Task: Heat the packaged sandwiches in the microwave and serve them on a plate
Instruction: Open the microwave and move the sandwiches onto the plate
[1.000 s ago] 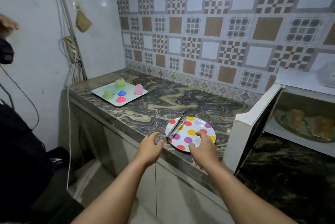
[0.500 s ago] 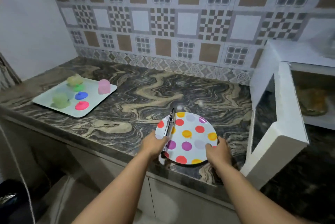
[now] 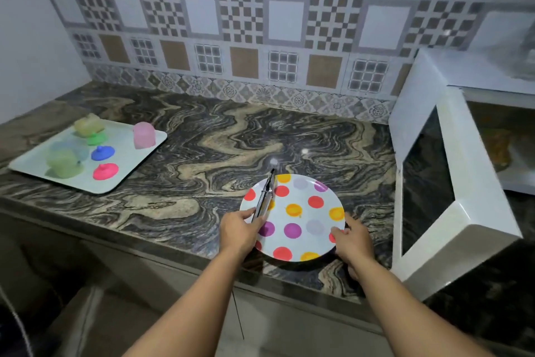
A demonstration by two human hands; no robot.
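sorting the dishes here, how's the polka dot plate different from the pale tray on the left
The plate is round with coloured dots; the tray is rectangular and plain pale. The plate carries only metal tongs, while the tray carries small cups and coloured lids. The left hand and right hand grip the plate's edges; nobody touches the tray. Both sit on the marbled countertop.

left hand: my fingers curled on the near-left rim of the white polka-dot plate
right hand: gripping its right rim, thumb on top
arms: both stretched forward
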